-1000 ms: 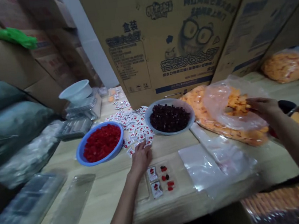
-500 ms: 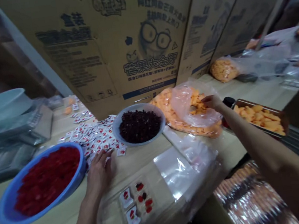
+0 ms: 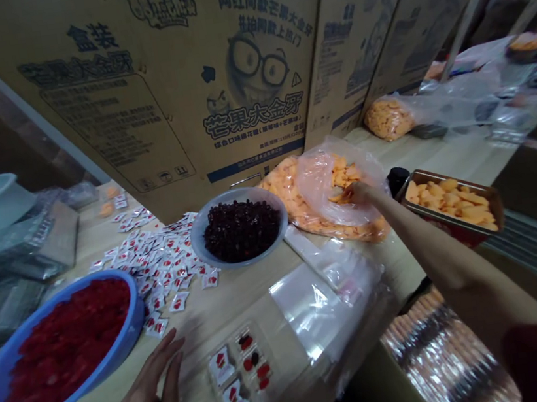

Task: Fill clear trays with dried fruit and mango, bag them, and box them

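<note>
My left hand [image 3: 148, 395] hovers over the table left of the clear plastic tray [image 3: 268, 385], fingers stretched and nothing in them. Two small white packets with red print [image 3: 224, 368] lie in the tray, beside a column of small red and dark pieces [image 3: 256, 359]. My right hand [image 3: 361, 193] reaches into the opened plastic bag of orange candies [image 3: 344, 171]. Its fingertips are among the candies and partly hidden, so their grip does not show. Many white packets [image 3: 162, 261] lie heaped between the blue basin of red candies [image 3: 132, 311] and the bowl of dark candies [image 3: 240, 231].
Large printed cardboard boxes [image 3: 179, 127] stand along the back. Flat clear bags [image 3: 307, 308] lie near the front edge. A box of orange pieces [image 3: 451, 203] and a dark jar [image 3: 398, 178] are at the right. Stacked clear packages [image 3: 448, 362] sit below the table edge.
My left hand has drawn back from the white packets toward the near edge, its fingers now extended. My right hand stays in the bag, its fingers lower among the orange candies. The view has shifted slightly.
</note>
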A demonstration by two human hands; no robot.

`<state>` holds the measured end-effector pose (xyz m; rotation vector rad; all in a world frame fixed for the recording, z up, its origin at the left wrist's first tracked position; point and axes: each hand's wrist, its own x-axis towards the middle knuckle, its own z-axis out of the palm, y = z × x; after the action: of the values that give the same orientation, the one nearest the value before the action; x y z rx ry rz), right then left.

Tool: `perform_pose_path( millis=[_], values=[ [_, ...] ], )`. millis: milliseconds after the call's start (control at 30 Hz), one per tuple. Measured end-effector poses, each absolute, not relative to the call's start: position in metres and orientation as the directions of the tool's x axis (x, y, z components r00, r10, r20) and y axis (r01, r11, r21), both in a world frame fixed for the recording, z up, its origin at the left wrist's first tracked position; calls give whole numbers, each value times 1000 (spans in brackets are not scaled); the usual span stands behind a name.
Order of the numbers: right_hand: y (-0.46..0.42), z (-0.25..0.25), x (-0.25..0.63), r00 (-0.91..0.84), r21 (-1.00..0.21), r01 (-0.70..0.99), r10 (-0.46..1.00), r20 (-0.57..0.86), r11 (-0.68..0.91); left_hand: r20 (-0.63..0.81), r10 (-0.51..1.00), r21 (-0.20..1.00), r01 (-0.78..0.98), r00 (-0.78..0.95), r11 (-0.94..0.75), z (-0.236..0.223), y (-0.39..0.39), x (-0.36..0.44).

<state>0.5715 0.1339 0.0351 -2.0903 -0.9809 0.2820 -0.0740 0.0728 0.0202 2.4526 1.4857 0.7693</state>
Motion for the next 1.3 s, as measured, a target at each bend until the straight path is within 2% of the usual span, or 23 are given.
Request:
perform_pose_path(
  millis=[133,300,400,467,533,600,667,767,833,900,967,1033,1100,1233,1300],
  values=[
    [120,51,568,738,-833,411,671,66,-371,337,886,452,771,319,-449,29,63,-65],
    [94,94,552,790,-948,273,600,123,-164,304,926,591,718,225,-368,37,54,-60],
    [73,110,512,750,-975,219,647,136,-49,262,954,725,622,147,-295,46,48,-36],
    [57,106,462,677,-982,188,721,145,21,194,972,840,490,130,-233,54,37,-9],
    [39,91,396,554,-982,146,812,182,120,72,977,934,330,199,-136,60,22,21],
    [19,70,322,445,-988,91,882,156,129,-38,971,990,138,237,5,60,6,46],
    [-1,47,252,385,-996,-43,921,57,80,-91,959,995,-2,269,95,51,-6,57],
    [-20,21,175,283,-967,-253,953,-105,-31,-127,966,979,-127,226,158,29,-19,42],
    [-21,10,144,179,-924,-365,965,-190,-114,-155,974,973,-147,168,180,18,-22,14],
    [-17,3,126,77,-870,-450,962,-261,-200,-166,979,982,-72,118,175,12,-18,-20],
    [-12,1,119,17,-825,-498,948,-316,-266,-132,986,984,135,103,117,12,-8,-51],
    [-9,0,116,-16,-797,-520,936,-351,-307,-91,983,917,399,159,21,15,5,-74],
    [-9,0,115,-38,-776,-540,931,-363,-325,-108,956,798,598,274,-81,18,16,-87],
    [-12,-2,115,-76,-746,-563,921,-382,-355,-189,881,610,755,434,-241,16,32,-89],
    [-13,-4,115,-87,-739,-555,910,-406,-383,-152,869,568,761,471,-313,12,36,-85]
  ],
)
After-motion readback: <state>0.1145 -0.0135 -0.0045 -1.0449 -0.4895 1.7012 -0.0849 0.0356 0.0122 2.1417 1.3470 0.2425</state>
